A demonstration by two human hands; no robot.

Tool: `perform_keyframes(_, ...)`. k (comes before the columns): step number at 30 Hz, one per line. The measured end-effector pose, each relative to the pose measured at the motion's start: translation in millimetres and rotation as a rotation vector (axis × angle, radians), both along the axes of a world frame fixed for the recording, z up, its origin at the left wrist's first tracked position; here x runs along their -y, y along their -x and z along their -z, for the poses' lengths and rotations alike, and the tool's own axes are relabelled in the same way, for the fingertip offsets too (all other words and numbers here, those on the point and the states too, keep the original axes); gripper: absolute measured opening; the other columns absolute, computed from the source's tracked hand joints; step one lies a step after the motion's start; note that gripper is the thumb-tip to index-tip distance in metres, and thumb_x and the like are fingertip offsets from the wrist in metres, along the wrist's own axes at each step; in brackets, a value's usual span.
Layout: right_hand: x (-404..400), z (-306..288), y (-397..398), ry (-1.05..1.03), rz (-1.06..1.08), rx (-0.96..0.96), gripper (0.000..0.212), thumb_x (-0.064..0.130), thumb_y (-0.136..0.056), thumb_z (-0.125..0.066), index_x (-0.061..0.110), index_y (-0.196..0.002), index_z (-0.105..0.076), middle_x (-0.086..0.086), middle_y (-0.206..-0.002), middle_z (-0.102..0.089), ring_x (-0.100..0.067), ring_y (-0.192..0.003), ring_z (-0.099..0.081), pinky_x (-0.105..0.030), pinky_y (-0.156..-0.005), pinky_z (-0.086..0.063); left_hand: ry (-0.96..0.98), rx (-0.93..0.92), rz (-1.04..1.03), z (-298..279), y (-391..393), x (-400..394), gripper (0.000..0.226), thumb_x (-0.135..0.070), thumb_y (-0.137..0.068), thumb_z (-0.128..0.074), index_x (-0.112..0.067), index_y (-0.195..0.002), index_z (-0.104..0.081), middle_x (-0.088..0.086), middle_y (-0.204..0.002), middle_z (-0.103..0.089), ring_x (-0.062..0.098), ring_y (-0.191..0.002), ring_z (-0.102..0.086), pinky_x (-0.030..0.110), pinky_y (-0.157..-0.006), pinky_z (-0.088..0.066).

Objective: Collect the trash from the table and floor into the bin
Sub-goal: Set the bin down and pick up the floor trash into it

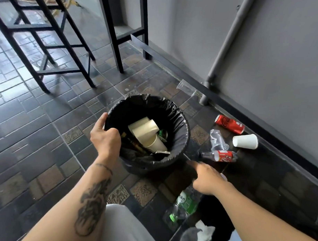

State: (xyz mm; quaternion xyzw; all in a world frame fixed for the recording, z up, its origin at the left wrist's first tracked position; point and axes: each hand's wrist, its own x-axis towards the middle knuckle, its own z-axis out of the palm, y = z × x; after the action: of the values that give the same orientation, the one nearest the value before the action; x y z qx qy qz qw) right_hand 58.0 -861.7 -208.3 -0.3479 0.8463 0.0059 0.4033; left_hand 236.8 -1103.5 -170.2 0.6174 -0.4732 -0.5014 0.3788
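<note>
A black-lined bin (pixel 179 121) stands on the tiled floor and holds paper cups and other trash. My left hand (pixel 104 138) grips its near left rim. My right hand (pixel 206 178) hovers empty, fingers spread, to the right of the bin. Just beyond it lies a small bottle with a red label (pixel 220 155). Further right lie a crushed clear bottle (pixel 217 139), a red can (pixel 229 123) and a white paper cup (pixel 245 140). A green-labelled bottle (pixel 183 206) lies below my right hand.
A clear plastic cup (pixel 186 88) lies near the wall's skirting. A clear cup with a crumpled tissue (pixel 199 233) sits at the bottom edge. Black stool legs (pixel 55 33) and a table leg (pixel 116 43) stand behind the bin. A grey pipe (pixel 227 43) runs down the wall.
</note>
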Motion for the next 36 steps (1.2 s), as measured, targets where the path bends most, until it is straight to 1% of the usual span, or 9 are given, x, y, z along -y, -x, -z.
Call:
perform_keyframes(5,-6,31,-13,-0.071,-0.216,-0.051,0.078,0.027,-0.081,-0.060,0.038,-0.152,-0.029,-0.001,-0.153,-0.039,-0.029,-0.136,-0.040,-0.037,-0.105,-0.043,0.093,0.185,0.080,24,4,-11,0.070,0.010,-0.075,-0.043,-0.014,-0.138,-0.062,-0.003,-0.144,-0.059,0.009,-0.136,-0.049,0.009,-0.115,-0.025)
perform_keyframes(8,0,54,-20,-0.152,-0.311,-0.071,0.075,0.031,-0.085,-0.058,0.040,-0.152,-0.025,0.000,-0.154,-0.034,-0.031,-0.139,-0.032,-0.044,-0.108,-0.039,0.121,0.270,0.136,40,8,-11,0.072,0.009,-0.076,-0.041,-0.013,-0.142,-0.058,-0.007,-0.153,-0.049,0.009,-0.142,-0.042,-0.006,-0.103,-0.011)
perform_keyframes(16,-9,92,-41,-0.254,-0.511,-0.124,0.083,0.022,-0.080,-0.062,0.032,-0.153,-0.023,-0.005,-0.161,-0.018,-0.038,-0.144,-0.015,-0.051,-0.115,-0.024,0.164,0.400,0.184,50,10,-11,0.074,0.004,-0.079,-0.043,-0.019,-0.149,-0.049,-0.011,-0.160,-0.038,0.008,-0.143,-0.036,-0.015,-0.086,0.001)
perform_keyframes(19,-18,103,-44,-0.309,-0.587,-0.189,0.082,0.021,-0.082,-0.061,0.030,-0.153,-0.020,-0.009,-0.163,-0.008,-0.042,-0.146,-0.005,-0.055,-0.116,-0.018,0.183,0.453,0.232,48,10,-13,0.074,0.001,-0.082,-0.045,-0.019,-0.152,-0.043,-0.011,-0.163,-0.032,0.011,-0.145,-0.033,-0.008,-0.096,-0.001)
perform_keyframes(21,-22,109,-46,-0.346,-0.615,-0.229,0.082,0.019,-0.084,-0.060,0.028,-0.154,-0.018,-0.013,-0.164,-0.002,-0.045,-0.148,0.001,-0.059,-0.117,-0.012,0.206,0.499,0.280,46,10,-15,0.074,-0.003,-0.083,-0.047,-0.020,-0.154,-0.039,-0.011,-0.164,-0.027,0.013,-0.146,-0.032,0.008,-0.109,-0.011)
perform_keyframes(23,-22,115,-48,-0.355,-0.637,-0.273,0.079,0.020,-0.086,-0.060,0.026,-0.153,-0.020,-0.015,-0.164,-0.001,-0.045,-0.148,0.003,-0.060,-0.117,-0.010,0.231,0.524,0.314,45,10,-16,0.074,-0.006,-0.082,-0.048,-0.021,-0.154,-0.037,-0.012,-0.165,-0.024,0.015,-0.146,-0.032,0.023,-0.115,-0.021)
perform_keyframes(28,-21,119,-48,-0.273,-0.574,-0.357,0.065,0.024,-0.087,-0.061,0.019,-0.145,-0.034,-0.017,-0.157,-0.021,-0.044,-0.147,-0.007,-0.059,-0.116,-0.014,0.244,0.526,0.307,48,16,-14,0.072,-0.009,-0.080,-0.048,-0.021,-0.151,-0.041,-0.012,-0.164,-0.026,0.018,-0.144,-0.036,0.033,-0.117,-0.026)
perform_keyframes(32,-22,105,-33,-0.214,-0.374,-0.404,0.058,0.025,-0.085,-0.058,0.023,-0.139,-0.040,-0.009,-0.139,-0.046,-0.038,-0.135,-0.033,-0.053,-0.113,-0.021,0.256,0.521,0.302,50,24,-14,0.069,-0.012,-0.080,-0.047,-0.020,-0.149,-0.044,-0.010,-0.163,-0.028,0.022,-0.142,-0.039,0.037,-0.118,-0.029)
perform_keyframes(36,-19,70,1,-0.123,0.054,-0.396,0.045,0.022,-0.085,-0.055,0.030,-0.129,-0.047,-0.002,-0.124,-0.060,-0.029,-0.119,-0.051,-0.045,-0.097,-0.035,0.278,0.549,0.317,48,26,-11,0.067,-0.014,-0.083,-0.049,-0.017,-0.151,-0.043,-0.005,-0.163,-0.031,0.024,-0.146,-0.032,0.040,-0.122,-0.022)
